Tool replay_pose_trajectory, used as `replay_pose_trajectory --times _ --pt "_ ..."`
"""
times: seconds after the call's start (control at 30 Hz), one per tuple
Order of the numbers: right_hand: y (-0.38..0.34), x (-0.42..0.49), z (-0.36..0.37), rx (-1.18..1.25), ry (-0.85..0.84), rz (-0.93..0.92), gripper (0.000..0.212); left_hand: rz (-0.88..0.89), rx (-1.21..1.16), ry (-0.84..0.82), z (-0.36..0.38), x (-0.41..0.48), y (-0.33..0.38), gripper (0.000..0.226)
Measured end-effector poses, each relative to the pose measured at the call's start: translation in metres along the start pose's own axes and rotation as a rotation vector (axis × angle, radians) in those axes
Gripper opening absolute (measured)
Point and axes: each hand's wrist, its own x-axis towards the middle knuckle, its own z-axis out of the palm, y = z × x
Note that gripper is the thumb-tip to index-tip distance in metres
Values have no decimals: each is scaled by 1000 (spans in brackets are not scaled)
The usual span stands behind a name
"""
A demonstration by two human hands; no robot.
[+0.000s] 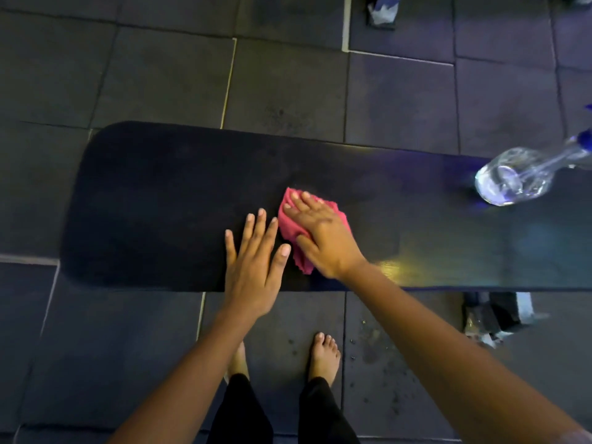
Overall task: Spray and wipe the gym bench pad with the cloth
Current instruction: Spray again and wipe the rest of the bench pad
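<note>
Two hands are on the desk pad (pixel 144 203), which runs across the middle of the view. Our left hand (pixel 253 261) lies flat on it with fingers spread, holding nothing. Just beside it, one pink cloth (pixel 290 230) is bunched under our right hand (pixel 323 238), whose fingers are straight and press down. Far to the right, one clear spray bottle (pixel 512 177) sits on the same pad. We judge that a long stroke rightward could knock the bottle off, and that the loose cloth could slip from under flat fingers. We count two hands, one cloth, one bottle, one pad and two bare feet (pixel 325 357).
</note>
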Motion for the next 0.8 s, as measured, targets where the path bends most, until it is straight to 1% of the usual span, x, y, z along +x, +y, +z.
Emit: replay_pose_trajectory --times 0.13,0.27,0.33,0.4,0.47,0.57,0.67,0.73,0.8 --pt "13 -34 2 -42 0 -69 63 17 65 -47 1 -5 4 76" --pt "21 -56 -4 -4 -35 -65 63 95 125 -96 1 -1 8 76" --pt "25 -59 -11 33 18 -11 65 167 147 -111 4 8 15 74" --pt "28 -59 -18 32 118 70 66 211 175 -131 10 22 24 73" --pt "29 -56 -21 -21 151 99 64 216 205 -140 16 35 34 72" --pt "33 -56 -19 -130 94 62 55 192 265 -137 26 44 46 71" --pt "44 -67 -19 -208 66 1 50 174 322 -121 31 36 52 76" --pt "55 -79 -18 -260 78 -21 52 168 318 -121 36 30 57 80" --pt "69 -91 -17 -314 98 -22 58 160 298 -125 40 26 63 81"
